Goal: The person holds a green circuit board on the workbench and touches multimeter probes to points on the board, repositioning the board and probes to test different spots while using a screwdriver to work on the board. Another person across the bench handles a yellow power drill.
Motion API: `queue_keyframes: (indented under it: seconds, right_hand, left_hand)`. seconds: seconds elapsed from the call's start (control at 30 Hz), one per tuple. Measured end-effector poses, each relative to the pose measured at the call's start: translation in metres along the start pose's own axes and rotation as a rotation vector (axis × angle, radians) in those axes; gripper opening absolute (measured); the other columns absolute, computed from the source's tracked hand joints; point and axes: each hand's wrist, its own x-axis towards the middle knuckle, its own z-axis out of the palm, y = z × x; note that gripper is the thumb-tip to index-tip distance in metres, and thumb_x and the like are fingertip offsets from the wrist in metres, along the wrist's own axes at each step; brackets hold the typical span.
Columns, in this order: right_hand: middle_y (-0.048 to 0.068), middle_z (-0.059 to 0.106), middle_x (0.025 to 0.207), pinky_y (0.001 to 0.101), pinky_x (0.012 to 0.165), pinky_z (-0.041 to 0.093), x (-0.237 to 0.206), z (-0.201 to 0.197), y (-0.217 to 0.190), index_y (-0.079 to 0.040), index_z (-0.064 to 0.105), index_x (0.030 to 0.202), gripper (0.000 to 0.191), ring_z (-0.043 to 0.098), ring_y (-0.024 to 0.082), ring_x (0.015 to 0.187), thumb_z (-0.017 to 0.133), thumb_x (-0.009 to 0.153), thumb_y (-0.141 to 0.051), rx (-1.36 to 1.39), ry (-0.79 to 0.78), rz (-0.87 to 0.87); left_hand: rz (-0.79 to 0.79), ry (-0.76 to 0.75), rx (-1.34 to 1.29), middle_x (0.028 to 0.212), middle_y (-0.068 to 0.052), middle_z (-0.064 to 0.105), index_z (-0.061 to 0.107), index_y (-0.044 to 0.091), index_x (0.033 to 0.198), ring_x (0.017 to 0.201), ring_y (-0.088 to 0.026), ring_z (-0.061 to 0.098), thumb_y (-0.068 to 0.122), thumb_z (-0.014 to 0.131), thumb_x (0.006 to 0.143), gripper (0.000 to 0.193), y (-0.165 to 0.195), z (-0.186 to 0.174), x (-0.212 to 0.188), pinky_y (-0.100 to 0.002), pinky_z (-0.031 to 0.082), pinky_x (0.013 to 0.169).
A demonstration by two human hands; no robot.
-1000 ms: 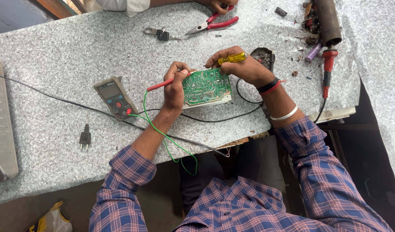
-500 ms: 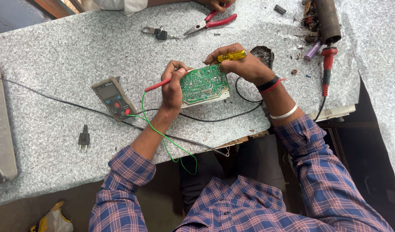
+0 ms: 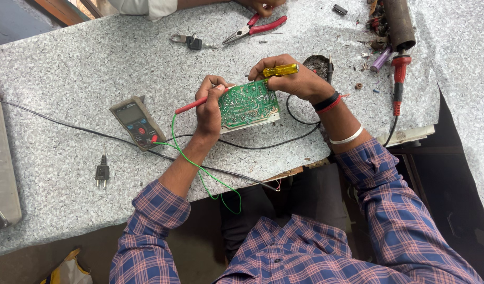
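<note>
We see the left hand [image 3: 209,108] gripping a red probe [image 3: 192,104], the right hand [image 3: 292,79] clenched on a yellow screwdriver [image 3: 279,69]; the circuit board [image 3: 248,104] near the tabletop's [image 3: 68,68] front edge looks light, stiff, fragile (best held by edges).

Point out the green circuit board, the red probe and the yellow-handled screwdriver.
green circuit board [image 3: 248,105], head view, middle of its soldered face.
red probe [image 3: 190,105], head view, red shaft left of the left hand.
yellow-handled screwdriver [image 3: 280,69], head view, yellow handle above the right hand's fingers.
</note>
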Motion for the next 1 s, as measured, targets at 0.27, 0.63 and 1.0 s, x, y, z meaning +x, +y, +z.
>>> queue_keyframes:
  seconds: [0.27,0.63,1.0]
  right_hand:
    - [0.004,0.071,0.108,0.0273,0.092,0.054,-0.0022,-0.0014,0.0004,0.002,0.069,0.119,0.039,0.064,0.01,0.099,0.062,0.082,-0.01,-0.013,-0.015,-0.034]
    - [0.003,0.069,0.11,0.0281,0.094,0.053,-0.0022,0.0004,0.0001,0.001,0.067,0.12,0.042,0.062,0.01,0.102,0.066,0.082,-0.016,-0.036,-0.042,-0.037]
    - [0.002,0.068,0.11,0.0286,0.095,0.053,-0.0042,0.001,-0.0016,0.0,0.067,0.12,0.043,0.062,0.01,0.102,0.065,0.081,-0.016,-0.031,-0.057,-0.045]
  left_hand:
    - [-0.01,0.001,-0.009,0.098,-0.012,0.067,0.055,0.003,0.101,0.091,-0.014,0.064,0.016,0.049,0.098,0.015,-0.0008,-0.0006,-0.0001,-0.03,0.054,0.086]
    - [-0.018,-0.008,-0.003,0.098,-0.012,0.067,0.055,0.003,0.102,0.091,-0.014,0.063,0.018,0.051,0.098,0.016,0.0001,-0.0024,-0.0013,-0.03,0.054,0.085]
    - [-0.032,-0.03,-0.01,0.097,-0.012,0.068,0.055,0.003,0.101,0.089,-0.014,0.064,0.019,0.05,0.098,0.017,0.0013,-0.0006,-0.002,-0.03,0.055,0.083]
